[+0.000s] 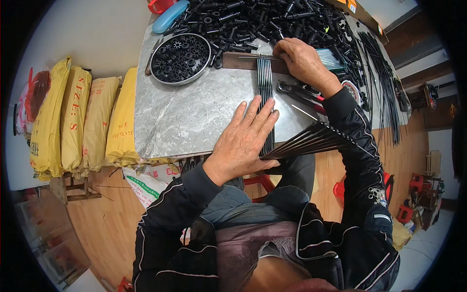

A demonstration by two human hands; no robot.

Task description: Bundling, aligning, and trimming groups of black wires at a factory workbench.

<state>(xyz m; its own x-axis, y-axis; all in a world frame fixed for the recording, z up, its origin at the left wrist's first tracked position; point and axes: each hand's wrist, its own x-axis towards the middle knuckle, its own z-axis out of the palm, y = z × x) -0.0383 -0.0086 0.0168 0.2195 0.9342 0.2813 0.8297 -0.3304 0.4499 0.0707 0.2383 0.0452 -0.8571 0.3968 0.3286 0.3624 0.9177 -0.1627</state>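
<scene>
My left hand (247, 134) lies flat, fingers stretched out, over a row of thin black rods (265, 78) with pale ends, side by side on the table. At their far ends, a thin wire (247, 57) crosses them above a brown bar (237, 62). My right hand (304, 61) has its fingers pinched at the wire's right end; the fingertips are partly hidden. Just beyond them is a black plastic part with a silvery tip (279, 35). Pliers (296, 92) lie below my right wrist. A fan of black rods (316, 138) overhangs the near edge.
A grey table (170, 121) carries a bowl of black parts (180, 58), a big heap of black plastic pieces (243, 19) and a blue case (170, 16). Long black rods (384, 82) hang over its right side. Yellow sacks (75, 117) stand at the left.
</scene>
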